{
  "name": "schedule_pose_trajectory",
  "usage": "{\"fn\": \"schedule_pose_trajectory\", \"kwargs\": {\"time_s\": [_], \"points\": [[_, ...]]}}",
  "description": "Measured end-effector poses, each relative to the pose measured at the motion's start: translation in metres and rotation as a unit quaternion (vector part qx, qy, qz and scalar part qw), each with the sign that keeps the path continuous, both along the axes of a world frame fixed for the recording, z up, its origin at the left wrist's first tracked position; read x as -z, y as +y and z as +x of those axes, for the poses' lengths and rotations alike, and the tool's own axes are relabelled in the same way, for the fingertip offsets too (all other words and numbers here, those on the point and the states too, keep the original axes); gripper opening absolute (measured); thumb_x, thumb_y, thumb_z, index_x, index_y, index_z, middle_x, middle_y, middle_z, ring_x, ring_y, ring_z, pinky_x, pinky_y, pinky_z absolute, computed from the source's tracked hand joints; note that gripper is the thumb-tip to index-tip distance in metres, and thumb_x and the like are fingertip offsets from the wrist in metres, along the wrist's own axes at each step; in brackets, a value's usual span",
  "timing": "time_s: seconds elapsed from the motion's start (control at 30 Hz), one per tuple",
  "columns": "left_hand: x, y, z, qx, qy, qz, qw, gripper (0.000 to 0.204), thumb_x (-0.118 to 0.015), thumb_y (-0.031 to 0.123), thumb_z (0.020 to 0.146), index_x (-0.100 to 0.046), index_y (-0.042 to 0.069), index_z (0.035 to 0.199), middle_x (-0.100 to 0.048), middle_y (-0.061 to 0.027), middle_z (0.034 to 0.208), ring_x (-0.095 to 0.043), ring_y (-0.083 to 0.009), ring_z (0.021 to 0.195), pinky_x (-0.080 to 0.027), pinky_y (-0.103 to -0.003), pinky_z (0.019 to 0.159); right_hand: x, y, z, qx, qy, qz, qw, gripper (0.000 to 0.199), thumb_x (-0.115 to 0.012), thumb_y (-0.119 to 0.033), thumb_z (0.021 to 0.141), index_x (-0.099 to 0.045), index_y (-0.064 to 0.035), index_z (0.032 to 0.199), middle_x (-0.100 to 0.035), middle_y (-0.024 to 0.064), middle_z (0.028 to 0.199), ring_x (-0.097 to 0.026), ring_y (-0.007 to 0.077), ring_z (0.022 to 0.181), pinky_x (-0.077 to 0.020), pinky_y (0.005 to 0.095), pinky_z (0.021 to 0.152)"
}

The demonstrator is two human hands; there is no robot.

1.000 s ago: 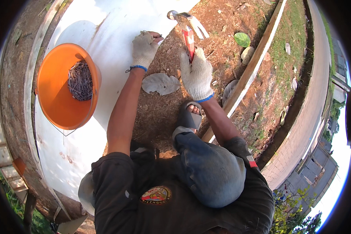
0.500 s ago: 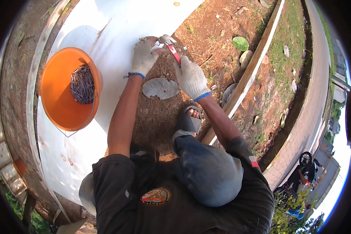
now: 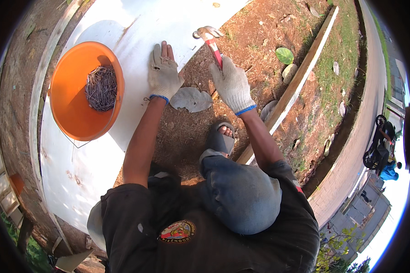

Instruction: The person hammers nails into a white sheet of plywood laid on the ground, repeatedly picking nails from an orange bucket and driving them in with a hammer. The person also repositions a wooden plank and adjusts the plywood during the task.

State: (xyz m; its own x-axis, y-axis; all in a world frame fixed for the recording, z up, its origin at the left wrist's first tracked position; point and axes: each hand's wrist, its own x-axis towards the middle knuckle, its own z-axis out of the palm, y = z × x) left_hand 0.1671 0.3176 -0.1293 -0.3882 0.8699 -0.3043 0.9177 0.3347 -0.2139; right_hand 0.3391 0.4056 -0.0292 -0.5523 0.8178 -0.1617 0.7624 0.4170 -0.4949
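My left hand (image 3: 164, 77), in a worn pale work glove with bare fingertips showing, lies flat with fingers stretched on the white board (image 3: 93, 182). My right hand (image 3: 231, 85), gloved too, is wrapped round the red handle of a claw hammer (image 3: 212, 44). The hammer's head is raised beside the board's right edge, above the soil. A small dark mark, perhaps a nail, shows on the board near that edge. Left of my left arm, an orange bucket (image 3: 64, 102) holds a heap of nails (image 3: 101, 88).
A large dry leaf (image 3: 191, 100) lies between my arms. To the right, a long wooden beam (image 3: 300, 82) runs over the soil, with grass, a narrow ditch (image 3: 339, 136) and a paved path (image 3: 351, 168) beyond. A motorcycle (image 3: 377, 143) with a person is at the far right.
My left hand has gone from pinching at the board's edge to lying flat and open. The hammer has moved up and right, away from that edge. The motorcycle has moved along the path.
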Motion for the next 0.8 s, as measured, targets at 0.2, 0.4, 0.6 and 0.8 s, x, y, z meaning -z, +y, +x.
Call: {"fn": "schedule_pose_trajectory", "kwargs": {"time_s": [0.2,0.4,0.6,0.8], "points": [[-0.015,0.003,-0.004,0.003,0.024,-0.006,1.000,0.096,-0.045,0.058,0.099,-0.015,-0.006,0.164,-0.012,-0.0226,0.173,-0.010,-0.0390,0.160,-0.008,-0.051,0.131,0.011,-0.013,0.001,0.055,0.075,0.014,0.996,0.032,-0.060,-0.032,0.105,-0.056,0.0000,0.101,-0.066,0.0306,0.078,-0.067,0.0531,0.079,-0.0530,0.0559,0.065],[-0.004,-0.008,0.001,0.008,0.027,-0.008,1.000,0.093,-0.041,0.056,0.100,-0.017,-0.007,0.163,-0.014,-0.0238,0.172,-0.011,-0.0400,0.160,-0.008,-0.051,0.130,-0.003,-0.003,0.003,0.037,0.158,0.058,0.985,0.025,-0.067,-0.023,0.101,-0.057,-0.0011,0.098,-0.064,0.0202,0.071,-0.069,0.0385,0.064,-0.0517,0.0445,0.057],[-0.012,0.005,-0.001,0.013,0.036,0.002,0.999,0.093,-0.045,0.055,0.099,-0.020,-0.008,0.162,-0.017,-0.0239,0.172,-0.013,-0.0399,0.159,-0.010,-0.051,0.130,0.036,-0.009,0.002,-0.034,-0.070,-0.003,0.997,0.026,-0.064,-0.024,0.102,-0.056,0.0009,0.100,-0.067,0.0288,0.078,-0.068,0.0512,0.077,-0.0529,0.0474,0.060],[-0.014,0.001,-0.005,0.011,0.029,0.030,0.999,0.092,-0.052,0.052,0.097,-0.024,-0.008,0.162,-0.016,-0.0237,0.172,-0.013,-0.0405,0.159,-0.011,-0.051,0.130,0.013,-0.002,0.004,0.024,0.288,0.099,0.952,0.017,-0.068,-0.018,0.102,-0.060,-0.0028,0.101,-0.061,0.0128,0.064,-0.066,0.0188,0.054,-0.0493,0.0332,0.050]]}}
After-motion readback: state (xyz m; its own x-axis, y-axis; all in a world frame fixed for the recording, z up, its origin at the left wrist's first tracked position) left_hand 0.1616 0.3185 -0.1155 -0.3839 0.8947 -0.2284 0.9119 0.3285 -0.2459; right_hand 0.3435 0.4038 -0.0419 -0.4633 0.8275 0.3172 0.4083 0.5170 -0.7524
